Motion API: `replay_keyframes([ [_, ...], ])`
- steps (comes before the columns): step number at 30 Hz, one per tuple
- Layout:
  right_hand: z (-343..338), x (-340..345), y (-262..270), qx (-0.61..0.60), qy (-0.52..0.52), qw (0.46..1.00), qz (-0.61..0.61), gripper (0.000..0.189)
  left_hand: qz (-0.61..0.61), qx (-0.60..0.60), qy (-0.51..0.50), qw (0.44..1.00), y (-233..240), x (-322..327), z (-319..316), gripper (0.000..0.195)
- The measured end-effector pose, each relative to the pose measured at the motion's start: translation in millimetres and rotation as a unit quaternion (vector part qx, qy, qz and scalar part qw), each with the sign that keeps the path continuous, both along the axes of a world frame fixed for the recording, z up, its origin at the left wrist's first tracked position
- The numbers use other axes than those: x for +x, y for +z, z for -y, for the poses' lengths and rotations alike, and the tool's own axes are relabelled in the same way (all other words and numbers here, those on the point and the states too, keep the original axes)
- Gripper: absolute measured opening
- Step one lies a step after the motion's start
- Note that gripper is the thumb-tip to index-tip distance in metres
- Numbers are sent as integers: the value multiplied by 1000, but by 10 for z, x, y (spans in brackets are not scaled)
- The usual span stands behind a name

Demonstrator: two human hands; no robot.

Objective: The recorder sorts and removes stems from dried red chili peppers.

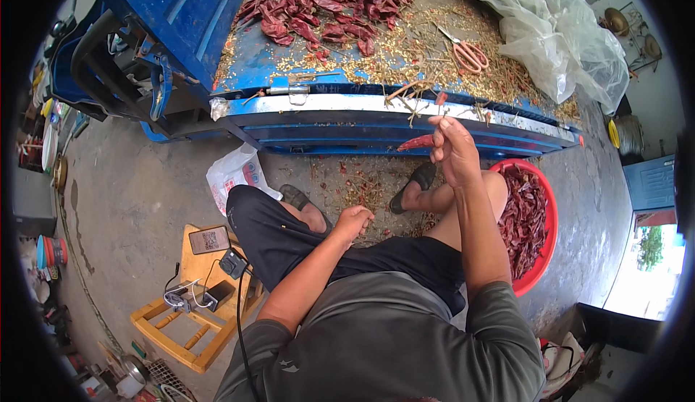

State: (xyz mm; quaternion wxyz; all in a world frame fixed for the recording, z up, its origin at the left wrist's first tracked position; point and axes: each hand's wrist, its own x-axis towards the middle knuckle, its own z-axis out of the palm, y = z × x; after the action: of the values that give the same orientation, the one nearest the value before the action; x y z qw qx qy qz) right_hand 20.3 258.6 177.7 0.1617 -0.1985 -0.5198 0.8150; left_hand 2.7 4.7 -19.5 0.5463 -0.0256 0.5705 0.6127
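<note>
My right hand (459, 152) is raised before the white-edged tailgate (347, 105) of a blue cargo bed. A dried red chili pepper (417, 142) sticks out leftward from its lower fingers. At its fingertips is a small red chili piece (441, 98), apparently on a thin stem. My left hand (355, 222) rests curled near my lap, and nothing shows in it. On the bed lies a heap of dried red chilies (331, 6) among scattered seeds and stems. Scissors with pink handles (471, 56) lie on that litter, blades pointing up and left.
A red plastic basin (550, 212) full of dried chilies stands beside my right leg. Clear plastic sheeting (554, 27) drapes the bed's right side. A white plastic bag (239, 177) lies by my left foot. A wooden chair (190, 320) bears a phone (209, 239) and cabled devices.
</note>
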Motion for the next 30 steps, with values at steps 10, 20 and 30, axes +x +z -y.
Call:
replay_keyframes([
  [10, 152, 164, -72, -10, 34, 998, 59, 27, -3, -17, -9, 1000, -11, 8, 24, 17],
  [20, 419, 133, -196, -156, 19, 985, 70, 37, 1, -13, -4, 1000, -39, -30, 13, 16],
  [30, 661, 675, -1360, 235, 229, 934, 141, 21, -6, -3, 6, 1000, -19, -99, 17, 17],
])
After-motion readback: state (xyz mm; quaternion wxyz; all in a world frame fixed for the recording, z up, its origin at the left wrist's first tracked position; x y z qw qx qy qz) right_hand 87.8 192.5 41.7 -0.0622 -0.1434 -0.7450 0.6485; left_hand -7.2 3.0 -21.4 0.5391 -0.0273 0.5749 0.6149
